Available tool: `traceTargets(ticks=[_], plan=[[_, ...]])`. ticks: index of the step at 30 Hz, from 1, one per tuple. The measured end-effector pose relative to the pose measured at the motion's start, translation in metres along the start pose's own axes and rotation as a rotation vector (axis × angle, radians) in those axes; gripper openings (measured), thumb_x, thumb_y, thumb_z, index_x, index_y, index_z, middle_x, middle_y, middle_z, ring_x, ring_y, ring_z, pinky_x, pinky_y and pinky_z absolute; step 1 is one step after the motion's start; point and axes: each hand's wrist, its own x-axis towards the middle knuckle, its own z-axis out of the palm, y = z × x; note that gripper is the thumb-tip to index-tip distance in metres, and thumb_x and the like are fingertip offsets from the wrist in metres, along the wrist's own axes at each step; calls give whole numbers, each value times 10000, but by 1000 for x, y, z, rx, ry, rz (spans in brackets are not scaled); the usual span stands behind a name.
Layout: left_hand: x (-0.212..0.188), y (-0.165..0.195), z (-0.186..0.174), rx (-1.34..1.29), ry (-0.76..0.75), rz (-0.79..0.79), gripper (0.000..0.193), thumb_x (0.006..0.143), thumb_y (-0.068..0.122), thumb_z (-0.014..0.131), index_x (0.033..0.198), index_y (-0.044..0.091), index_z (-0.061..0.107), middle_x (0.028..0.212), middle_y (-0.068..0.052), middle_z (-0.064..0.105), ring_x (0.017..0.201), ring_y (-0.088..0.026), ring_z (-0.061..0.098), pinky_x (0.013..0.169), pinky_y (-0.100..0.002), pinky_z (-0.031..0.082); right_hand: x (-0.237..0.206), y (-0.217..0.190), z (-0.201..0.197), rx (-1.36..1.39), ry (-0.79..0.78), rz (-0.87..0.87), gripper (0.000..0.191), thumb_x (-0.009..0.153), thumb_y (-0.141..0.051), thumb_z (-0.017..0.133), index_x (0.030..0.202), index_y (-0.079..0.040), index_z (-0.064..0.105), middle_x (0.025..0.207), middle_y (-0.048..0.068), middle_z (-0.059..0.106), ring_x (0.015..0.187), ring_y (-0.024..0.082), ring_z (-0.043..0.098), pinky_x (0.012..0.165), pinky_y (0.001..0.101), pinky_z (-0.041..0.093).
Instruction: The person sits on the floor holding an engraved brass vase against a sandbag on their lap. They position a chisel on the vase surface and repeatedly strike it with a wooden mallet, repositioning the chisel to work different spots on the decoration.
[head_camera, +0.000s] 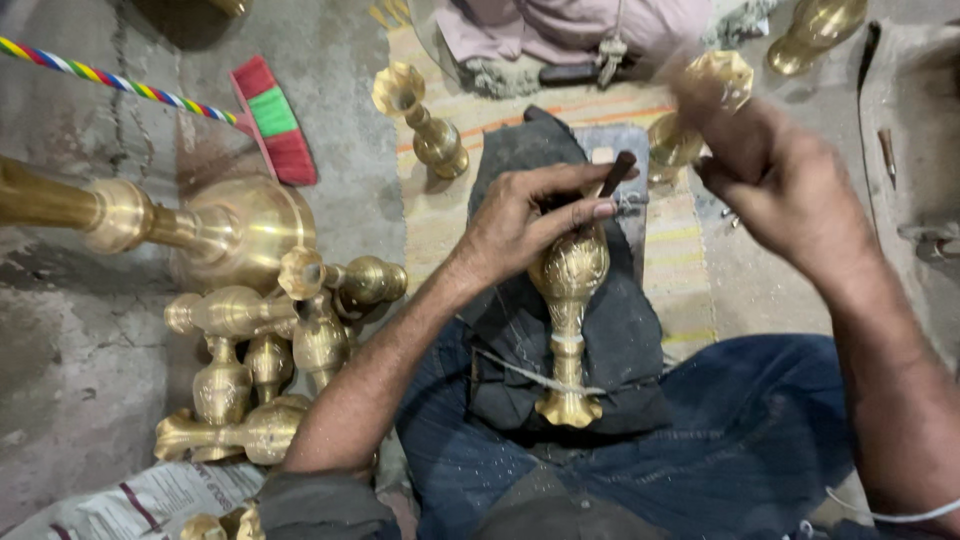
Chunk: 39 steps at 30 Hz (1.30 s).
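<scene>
**Brass vase under the chisel**

Lying on a dark cloth (620, 330) across the lap: vase (567, 300), flared foot toward the body, neck away. At the floor's left edge, heaped brass vases (270, 340) (one far bigger). Resting on the vase's neck, left hand (525, 220), fingers pinching a chisel (612, 178). Raised near the mat's upper right corner, right hand (780, 190), blurred (finger state unclear). Beyond it, broom (272, 120).

A metalcraft workshop: brass vases (270, 340) heaped on concrete floor (70, 330).
</scene>
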Motion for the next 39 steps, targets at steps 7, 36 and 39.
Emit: traceTargets(ticks=[7,36,39], plan=[[0,-10,2,-46,1,30,438,990,359,721,1328,82,692,1161,-70,785,1010,-163,777,905,-343,639,3,8,0,51,-46,86,397,947,-219,802,1241,-17,628,983,184,739,886,296,738,822,437,598],[-25,8,32,-98,476,-141,356,947,239,792,1253,64,741,935,-57,808,816,-93,768,709,-249,622,72,-10,-18,-528,-136,-394,468,935,-313,773,1346,-112,677,910,150,748,751,288,728,739,451,598],[-25,8,37,-146,511,-105,352,964,218,780,1266,45,730,937,-57,801,818,-85,754,712,-239,622,80,-19,-20,-675,-171,-424,511,921,-323,773,1380,-127,662,880,133,756,746,270,738,734,422,605]])
